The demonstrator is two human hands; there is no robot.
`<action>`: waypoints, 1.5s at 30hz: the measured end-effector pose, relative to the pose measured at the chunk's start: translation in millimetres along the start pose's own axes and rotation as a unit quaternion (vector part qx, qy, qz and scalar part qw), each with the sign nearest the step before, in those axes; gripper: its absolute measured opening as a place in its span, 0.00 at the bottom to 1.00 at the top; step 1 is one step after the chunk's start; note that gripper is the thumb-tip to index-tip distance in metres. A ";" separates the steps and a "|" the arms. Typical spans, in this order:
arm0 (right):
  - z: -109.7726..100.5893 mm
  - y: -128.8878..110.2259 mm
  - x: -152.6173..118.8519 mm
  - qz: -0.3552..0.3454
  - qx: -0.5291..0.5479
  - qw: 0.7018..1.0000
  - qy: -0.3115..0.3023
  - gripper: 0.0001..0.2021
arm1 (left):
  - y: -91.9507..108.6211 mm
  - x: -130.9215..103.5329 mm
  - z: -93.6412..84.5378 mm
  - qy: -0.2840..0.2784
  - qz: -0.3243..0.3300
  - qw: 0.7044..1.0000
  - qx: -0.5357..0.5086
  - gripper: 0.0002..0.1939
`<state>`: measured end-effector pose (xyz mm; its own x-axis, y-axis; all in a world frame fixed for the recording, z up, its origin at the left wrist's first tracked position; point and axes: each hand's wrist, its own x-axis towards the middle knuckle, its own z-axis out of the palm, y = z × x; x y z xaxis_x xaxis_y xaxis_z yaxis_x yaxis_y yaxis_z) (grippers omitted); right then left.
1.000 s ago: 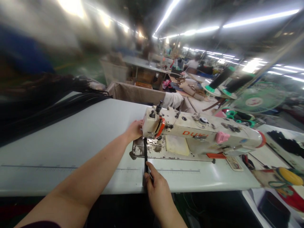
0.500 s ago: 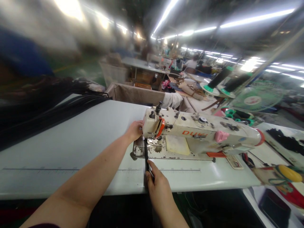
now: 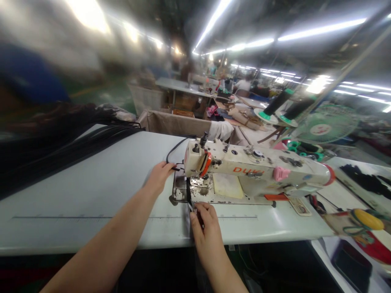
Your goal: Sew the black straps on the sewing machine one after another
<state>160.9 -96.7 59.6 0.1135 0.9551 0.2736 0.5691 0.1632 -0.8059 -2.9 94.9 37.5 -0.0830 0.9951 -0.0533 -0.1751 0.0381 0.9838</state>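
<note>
Two bare hands work at one white sewing machine (image 3: 226,160) set in a pale surface (image 3: 106,175). The left hand (image 3: 160,175) is left of the machine's head, thumb and fingers together on a black rear strap (image 3: 174,151), which curves away behind the head. The right hand (image 3: 206,221), nearer the viewer, has its fingers closed on one small metal tool (image 3: 192,206), partly covered by the fingers. A black front strap (image 3: 188,189) runs from under the head toward the tool. The machine's head hides the needle area, so whether the two straps are one piece cannot be told.

At the left lies one heap of long black strips (image 3: 70,156), too many and too blurred to count, cut off by the picture's edge. One yellow patch (image 3: 227,186) lies on the metal bed, and one pink clip (image 3: 281,173) is on the arm. Behind are two black thread cones (image 3: 278,101) with green bases, one green fan (image 3: 326,124) and one cloth-lined bin (image 3: 174,123). The far background is smeared.
</note>
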 end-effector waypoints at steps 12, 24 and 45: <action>40.3 -11.0 34.2 0.196 0.269 0.924 -0.188 0.23 | 5.3 -73.8 -60.3 0.037 -0.002 0.999 -0.035 0.21; 78.7 -15.9 59.6 0.220 0.322 0.890 -0.235 0.28 | 10.9 -127.6 -93.7 0.036 0.041 0.996 0.071 0.22; 36.7 -9.6 36.7 -0.059 -0.361 0.929 -0.054 0.17 | 17.7 -124.2 -164.8 0.014 0.007 0.972 0.233 0.27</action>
<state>129.7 -54.1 58.1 -0.0444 0.9669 0.2511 0.9747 0.0970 -0.2013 -157.4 -43.0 33.3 -0.1092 0.9933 -0.0378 0.2884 0.0681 0.9551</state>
